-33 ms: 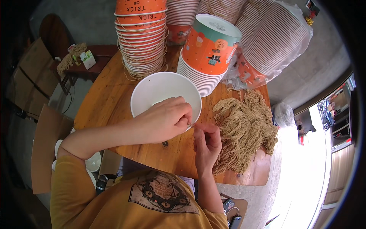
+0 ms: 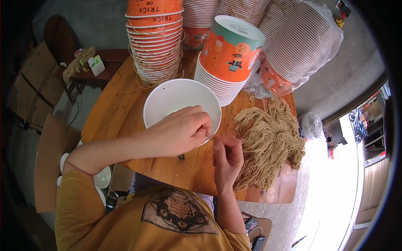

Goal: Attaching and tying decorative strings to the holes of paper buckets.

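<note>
A white-lined paper bucket (image 2: 178, 93) stands mouth-up on the table in front of me, with a small hole near its far rim. My left hand (image 2: 184, 129) reaches across its mouth, fingers curled and pinched at the near right rim. My right hand (image 2: 227, 159) meets it there, thumb and forefinger pinched together. Between the fingertips shows a tiny bit of tan cord (image 2: 210, 137); the rest of it is hidden by the hands. Right of my right hand lies a loose heap of tan cords (image 2: 268, 142).
Beyond the bucket stand a stack of orange buckets with cord handles (image 2: 155, 46) and an upside-down bucket stack (image 2: 230, 54). Plastic-wrapped bucket stacks (image 2: 299, 46) lean at the back right. The wooden table (image 2: 113, 113) has a curved left edge; a cardboard box (image 2: 54, 163) sits left of me.
</note>
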Motion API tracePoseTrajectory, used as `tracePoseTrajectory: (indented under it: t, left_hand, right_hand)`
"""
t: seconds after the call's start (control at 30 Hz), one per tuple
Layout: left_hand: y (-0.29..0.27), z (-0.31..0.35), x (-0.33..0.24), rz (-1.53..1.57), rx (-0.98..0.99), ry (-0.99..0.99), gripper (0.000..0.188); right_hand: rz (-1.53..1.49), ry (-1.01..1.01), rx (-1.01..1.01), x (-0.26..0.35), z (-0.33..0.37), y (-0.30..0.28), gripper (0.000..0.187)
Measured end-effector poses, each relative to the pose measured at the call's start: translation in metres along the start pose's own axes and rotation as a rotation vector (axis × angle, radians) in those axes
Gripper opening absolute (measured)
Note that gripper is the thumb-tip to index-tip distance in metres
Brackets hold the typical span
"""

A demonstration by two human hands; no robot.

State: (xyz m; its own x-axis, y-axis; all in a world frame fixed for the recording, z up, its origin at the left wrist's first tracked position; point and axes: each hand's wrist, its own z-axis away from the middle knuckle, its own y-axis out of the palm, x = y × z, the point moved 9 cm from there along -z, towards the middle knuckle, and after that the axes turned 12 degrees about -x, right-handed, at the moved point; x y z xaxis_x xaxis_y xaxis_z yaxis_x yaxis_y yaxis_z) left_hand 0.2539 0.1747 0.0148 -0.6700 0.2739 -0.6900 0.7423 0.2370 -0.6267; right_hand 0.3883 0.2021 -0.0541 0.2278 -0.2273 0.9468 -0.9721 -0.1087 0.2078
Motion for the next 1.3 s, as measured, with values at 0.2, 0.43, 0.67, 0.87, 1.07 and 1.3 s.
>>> tracePoseTrajectory:
  t: [0.2,0.43,0.67,0.87,1.07,1.3]
  left_hand:
    - [0.004,-0.002,0.003,0.09,0.086,-0.159,0.008]
    - [0.006,-0.001,0.003,0.112,0.081,-0.125,0.007]
    - [0.006,0.0,0.006,0.091,0.056,-0.129,0.008]
    - [0.0,0.001,-0.003,0.054,-0.003,-0.022,0.005]
    - [0.0,0.002,-0.006,0.002,-0.036,0.047,0.004]
    - [-0.016,0.001,-0.003,-0.012,-0.158,0.104,0.008]
  right_hand:
    - [-0.021,0.011,0.008,0.004,0.004,-0.006,0.013]
    - [0.337,-0.247,0.101,0.024,0.001,0.006,0.036]
    - [0.631,-0.581,0.039,0.058,0.003,0.014,0.027]
    - [0.71,-0.625,0.015,0.058,0.007,0.01,0.02]
    - [0.576,-0.384,0.062,0.039,0.01,0.006,0.016]
    - [0.475,-0.032,0.169,0.023,0.007,-0.008,0.012]
